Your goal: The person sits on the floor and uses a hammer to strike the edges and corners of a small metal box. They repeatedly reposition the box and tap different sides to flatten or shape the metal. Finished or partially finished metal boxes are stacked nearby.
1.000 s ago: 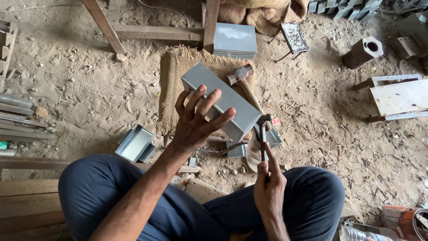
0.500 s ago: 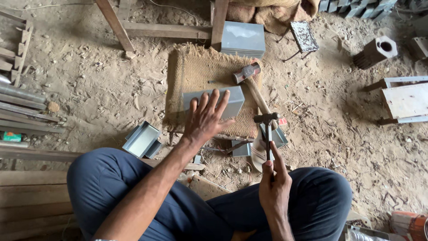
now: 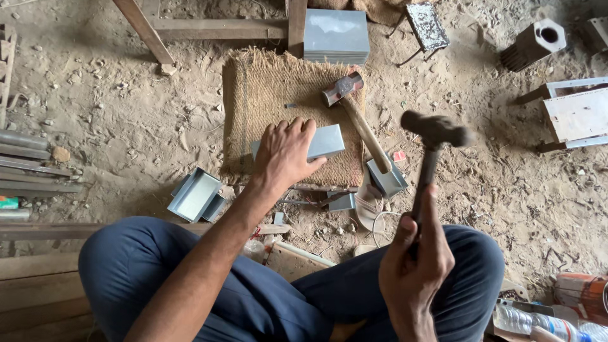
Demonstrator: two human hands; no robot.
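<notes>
The dirt floor (image 3: 126,126) is covered with sand and scrap, and a woven jute mat (image 3: 266,95) is laid out on it before the seated person.

Change noted: the grey sheet-metal box (image 3: 326,140), a second ago propped up on edge under spread fingers, has been laid flat on the near edge of the mat. It is now pressed down by the left hand (image 3: 285,155), palm flat and fingers open over its left part. The small dark hammer (image 3: 434,130), earlier held low near the knees, has been raised in the right hand (image 3: 415,266), which is closed round the lower handle; the head is blurred. By judgement, the piece is being steadied for striking.

Surroundings: a stack of grey metal sheets (image 3: 335,35) lies at the far edge of the mat. A larger wooden-handled hammer (image 3: 354,114) rests across the mat's right side, just beside the box, and may obstruct it. An open folded tray (image 3: 196,193) lies left of the mat. Small offcuts (image 3: 342,201) are scattered near the knees.
</notes>
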